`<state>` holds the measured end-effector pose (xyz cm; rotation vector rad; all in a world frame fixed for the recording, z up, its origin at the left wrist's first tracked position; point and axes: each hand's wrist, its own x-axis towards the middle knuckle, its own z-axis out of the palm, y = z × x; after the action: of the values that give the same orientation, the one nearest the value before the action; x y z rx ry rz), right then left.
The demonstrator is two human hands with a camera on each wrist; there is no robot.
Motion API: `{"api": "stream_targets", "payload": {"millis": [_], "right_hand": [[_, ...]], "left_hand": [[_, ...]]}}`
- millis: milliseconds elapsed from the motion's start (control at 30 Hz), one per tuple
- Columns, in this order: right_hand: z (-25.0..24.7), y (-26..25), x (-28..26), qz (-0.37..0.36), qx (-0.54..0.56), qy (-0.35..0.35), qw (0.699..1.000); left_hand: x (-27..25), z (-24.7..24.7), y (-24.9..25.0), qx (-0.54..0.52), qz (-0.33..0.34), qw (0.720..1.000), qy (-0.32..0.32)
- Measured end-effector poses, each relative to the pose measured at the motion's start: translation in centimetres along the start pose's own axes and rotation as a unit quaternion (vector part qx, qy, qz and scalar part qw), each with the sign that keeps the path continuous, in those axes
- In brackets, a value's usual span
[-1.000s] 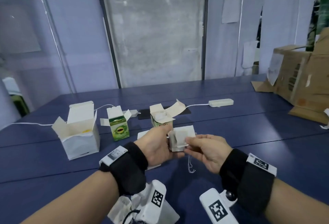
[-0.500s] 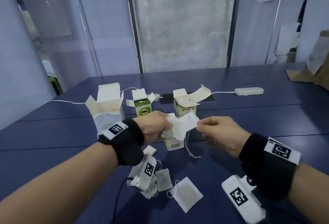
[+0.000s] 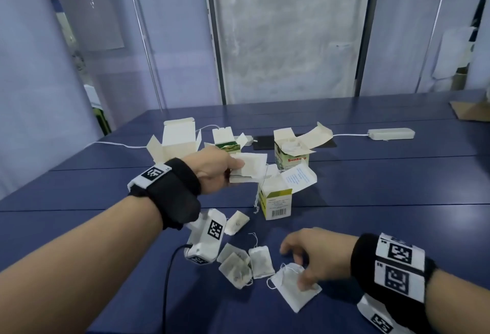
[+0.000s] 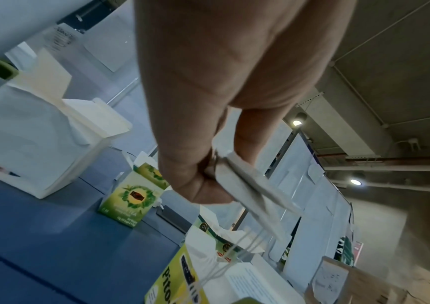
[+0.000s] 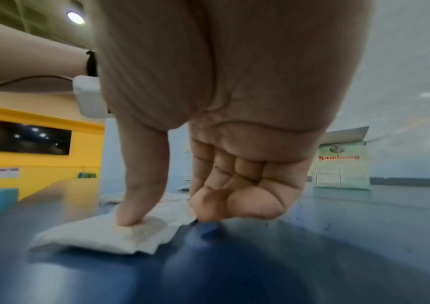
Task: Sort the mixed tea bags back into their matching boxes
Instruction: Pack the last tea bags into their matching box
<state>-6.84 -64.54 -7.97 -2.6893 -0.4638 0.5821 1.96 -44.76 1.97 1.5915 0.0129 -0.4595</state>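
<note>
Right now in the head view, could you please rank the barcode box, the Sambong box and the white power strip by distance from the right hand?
1. Barcode box, just beyond the right hand.
2. Sambong box, farther back.
3. White power strip, far right.

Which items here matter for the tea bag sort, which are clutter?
Job: held tea bags in left hand; tea bag under right hand; loose tea bags; white box; green box; Sambong box; yellow box.
Clutter: power strip; phone; cardboard.
</note>
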Motion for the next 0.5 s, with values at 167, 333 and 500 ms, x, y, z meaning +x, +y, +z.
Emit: {"api": "stream_targets", "payload": {"millis": [167, 333, 500], "right_hand": [[-0.2, 0.6, -1.1, 0.020, 0.037, -0.020, 0.999], [-2.4, 1.6, -3.1, 0.024, 0.130, 0.097, 0.986], [-5.5, 2.0, -4.1, 0.028, 0.570, 0.387, 0.724]], "left_hand": [[-0.1, -0.9, -1.0, 0.004, 0.000, 1.000, 0.019], [0.1, -0.7, -2.5, 0.032, -0.021, 0.999, 0.012], [0.2, 0.5, -3.0, 0.043, -0.043, 0.997, -0.040]]}}
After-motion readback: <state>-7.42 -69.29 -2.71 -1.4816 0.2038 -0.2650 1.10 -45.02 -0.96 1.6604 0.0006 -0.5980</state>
